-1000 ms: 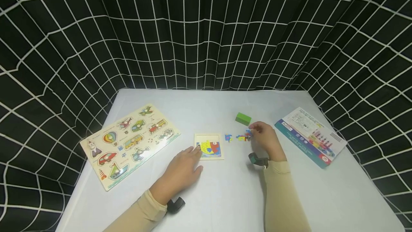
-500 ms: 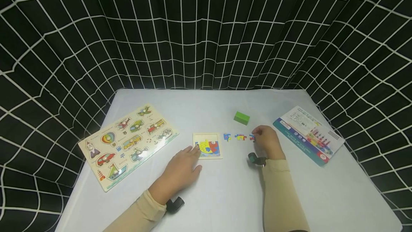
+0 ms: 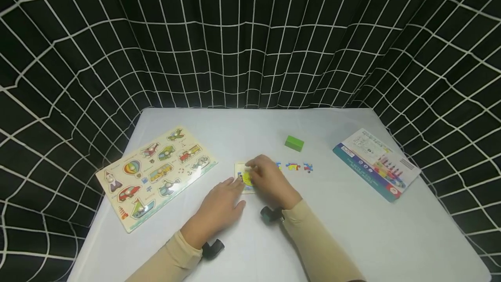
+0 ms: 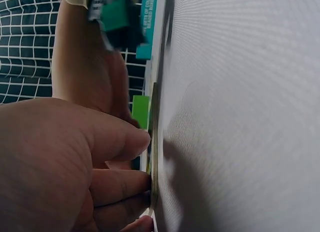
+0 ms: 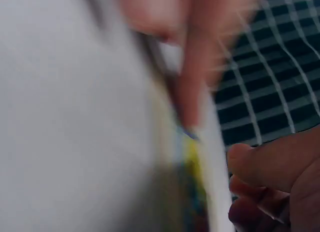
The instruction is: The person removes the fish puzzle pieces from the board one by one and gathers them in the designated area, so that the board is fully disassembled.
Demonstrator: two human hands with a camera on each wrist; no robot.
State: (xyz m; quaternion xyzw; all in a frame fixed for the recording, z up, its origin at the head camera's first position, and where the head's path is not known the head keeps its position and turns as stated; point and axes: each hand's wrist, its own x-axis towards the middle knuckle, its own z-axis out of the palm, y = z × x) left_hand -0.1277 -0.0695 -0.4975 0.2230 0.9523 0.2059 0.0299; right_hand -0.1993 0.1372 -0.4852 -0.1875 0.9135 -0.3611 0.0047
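Note:
A small wooden jigsaw tray with a yellow picture lies mid-table, partly covered by both hands. My left hand rests at its left side, fingertips on the frame. In the left wrist view the left thumb and fingers meet the edge of the tray. My right hand hovers over the tray with thumb and fingers bent together; I cannot tell whether a piece is between them. Blurred in the right wrist view, a finger of the left hand touches the tray. Jigsaw pieces lie in a row right of it.
A green block stands behind the pieces. At the left lies a large wooden peg puzzle with vehicle shapes; at the right, a flat printed box. A black grid curtain surrounds the white table.
My right hand has left the loose pieces and swung left over the tray, exposing the rightmost piece. Earlier bunched pieces now lie spaced apart. My left hand has stayed at the tray.

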